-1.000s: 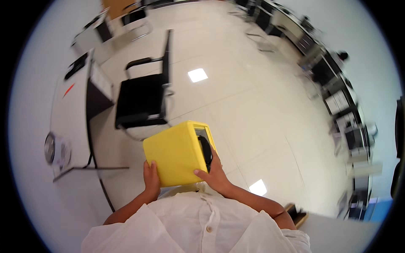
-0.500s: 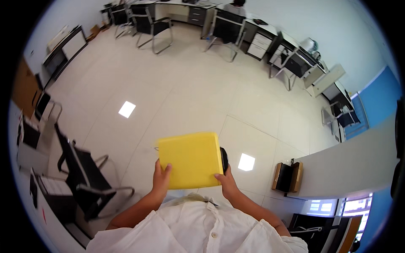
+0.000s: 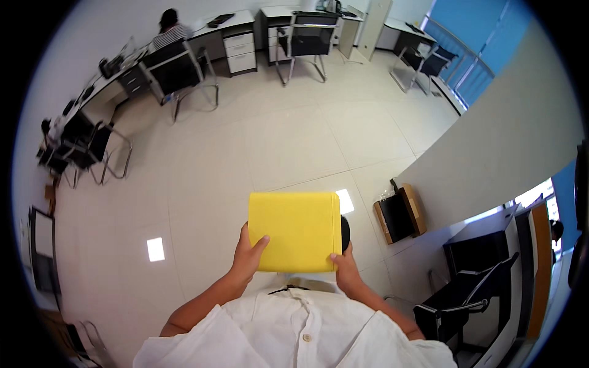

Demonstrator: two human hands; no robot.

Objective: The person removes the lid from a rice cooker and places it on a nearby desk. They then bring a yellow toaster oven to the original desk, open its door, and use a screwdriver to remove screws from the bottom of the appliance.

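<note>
From my end of the feed, the lifting is done: I have the yellow box-shaped case [image 3: 294, 233] off the floor [image 3: 270, 147], in front of the white shirt [image 3: 307, 322], its black rounded part [image 3: 345, 233] jutting out on the right. The fingers of my left hand [image 3: 247, 256] and right hand [image 3: 348, 270] grip the case at its two sides, thumbs on the near face, though I cannot tell how the fingertips behind it sit. Setting it down is undone, as I see it, with the white worktop [image 3: 240, 19] well apart from it.
</note>
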